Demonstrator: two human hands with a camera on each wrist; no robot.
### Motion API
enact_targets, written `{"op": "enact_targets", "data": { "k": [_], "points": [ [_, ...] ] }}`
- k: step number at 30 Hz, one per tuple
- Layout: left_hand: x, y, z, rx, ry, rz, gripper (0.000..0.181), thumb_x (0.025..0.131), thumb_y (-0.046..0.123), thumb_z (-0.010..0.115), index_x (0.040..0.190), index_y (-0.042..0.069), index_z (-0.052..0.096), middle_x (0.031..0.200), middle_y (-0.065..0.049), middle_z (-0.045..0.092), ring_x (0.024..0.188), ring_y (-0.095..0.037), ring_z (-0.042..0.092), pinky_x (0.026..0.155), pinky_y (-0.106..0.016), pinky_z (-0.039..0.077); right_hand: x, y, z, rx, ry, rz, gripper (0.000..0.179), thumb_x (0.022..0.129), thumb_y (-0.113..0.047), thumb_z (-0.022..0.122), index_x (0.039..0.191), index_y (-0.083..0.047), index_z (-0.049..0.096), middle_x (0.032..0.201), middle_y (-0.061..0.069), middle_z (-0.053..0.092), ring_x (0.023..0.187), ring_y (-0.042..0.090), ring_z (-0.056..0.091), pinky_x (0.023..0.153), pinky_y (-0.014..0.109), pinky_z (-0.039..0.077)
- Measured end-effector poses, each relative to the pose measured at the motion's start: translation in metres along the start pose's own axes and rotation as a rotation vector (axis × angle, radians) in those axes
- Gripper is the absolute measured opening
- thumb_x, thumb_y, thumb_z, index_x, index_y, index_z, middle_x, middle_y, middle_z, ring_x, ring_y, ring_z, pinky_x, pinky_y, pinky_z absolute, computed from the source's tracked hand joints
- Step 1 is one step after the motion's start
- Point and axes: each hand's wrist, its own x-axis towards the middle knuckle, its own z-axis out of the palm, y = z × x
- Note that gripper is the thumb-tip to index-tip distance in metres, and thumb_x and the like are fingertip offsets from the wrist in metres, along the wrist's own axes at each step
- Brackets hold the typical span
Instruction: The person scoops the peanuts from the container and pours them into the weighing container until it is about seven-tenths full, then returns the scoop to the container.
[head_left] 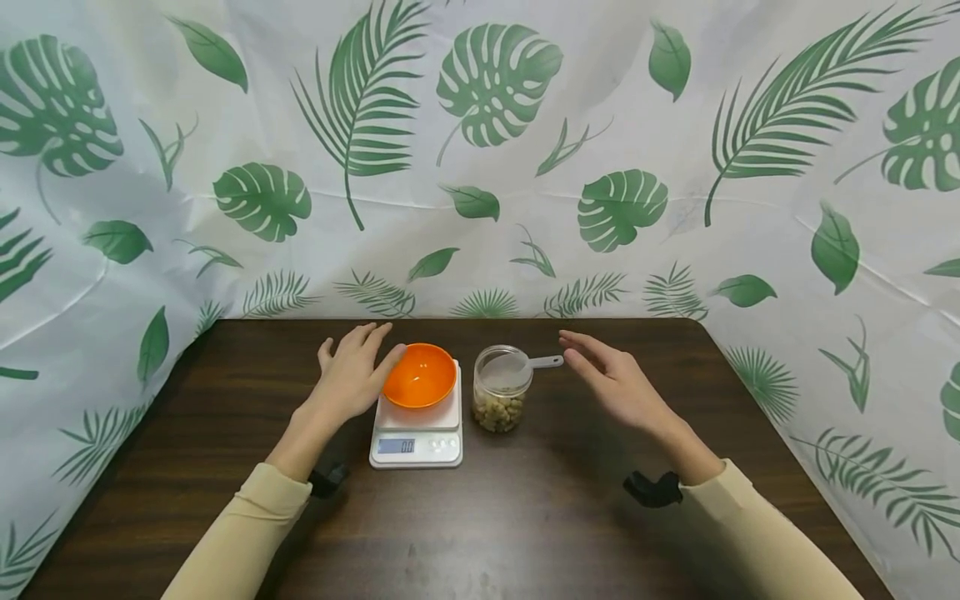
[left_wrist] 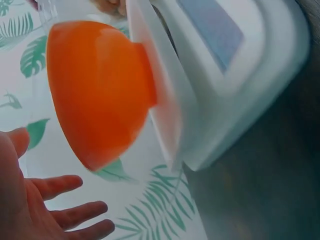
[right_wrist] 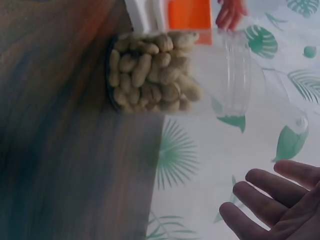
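Only the head view lets the scale's [head_left: 442, 420] display [head_left: 396, 446] be read, 0.0, beneath the orange bowl [head_left: 422, 379]; the right wrist view shows peanuts [right_wrist: 150, 75] in the jar [head_left: 486, 385] beside it. The left hand [head_left: 351, 371] seems to overlap the bowl from above, but its wrist view shows a gap; the right hand [head_left: 618, 385] is near the scoop [head_left: 547, 362] at the jar's mouth, and both hands, fingers loosely extended, hold nothing.

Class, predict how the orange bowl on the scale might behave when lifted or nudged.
The orange bowl is probably stiff, as it holds a smooth, even curve. Its glossy surface may feel slippery. A push up high could tip it, since it narrows towards the bottom.
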Motion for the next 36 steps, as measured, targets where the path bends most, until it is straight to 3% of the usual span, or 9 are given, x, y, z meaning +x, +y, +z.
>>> {"op": "enact_targets", "data": {
  "k": [8,13,20,28,36],
  "points": [
    [0.006,0.017,0.001,-0.006,-0.027,0.030,0.069,0.107,0.058,0.038,0.155,0.008,0.045,0.155,-0.020,0.043,0.144,-0.036,0.035,0.110,-0.073,0.007,0.006,-0.006,0.014,0.061,-0.017,-0.008,0.046,0.105,-0.034,0.063,0.143,-0.010,0.060,0.133,0.010,0.066,0.113,0.024,0.068,0.089,0.043,0.055],
    [0.011,0.027,0.004,0.001,-0.051,0.050,0.067,0.107,0.057,0.039,0.155,0.010,0.046,0.154,-0.017,0.045,0.144,-0.034,0.036,0.111,-0.072,0.008,0.011,-0.008,0.019,0.041,-0.015,-0.002,0.045,0.103,-0.036,0.064,0.141,-0.010,0.062,0.127,0.006,0.070,0.105,0.022,0.071,0.081,0.039,0.056],
    [0.014,0.037,0.007,-0.004,-0.096,0.077,0.068,0.107,0.058,0.037,0.155,0.011,0.046,0.152,-0.015,0.048,0.143,-0.033,0.038,0.111,-0.072,0.008,0.016,-0.012,0.021,0.037,-0.008,0.002,0.043,0.104,-0.037,0.063,0.139,-0.012,0.063,0.117,0.004,0.074,0.098,0.028,0.071,0.073,0.039,0.053],
    [0.017,0.047,0.013,0.013,-0.155,0.116,0.069,0.106,0.061,0.037,0.157,0.014,0.045,0.154,-0.012,0.047,0.143,-0.030,0.038,0.112,-0.070,0.011,0.027,-0.013,0.022,0.083,-0.022,0.012,0.044,0.106,-0.033,0.059,0.144,-0.010,0.055,0.122,0.003,0.073,0.109,0.023,0.070,0.082,0.048,0.055],
    [0.018,0.062,0.019,0.034,-0.196,0.198,0.070,0.105,0.061,0.041,0.157,0.015,0.043,0.154,-0.012,0.047,0.143,-0.029,0.039,0.112,-0.068,0.016,0.035,-0.019,0.019,0.148,-0.029,0.015,0.043,0.106,-0.030,0.061,0.142,-0.008,0.053,0.120,0.006,0.073,0.112,0.023,0.069,0.090,0.052,0.053]
  ]
}}
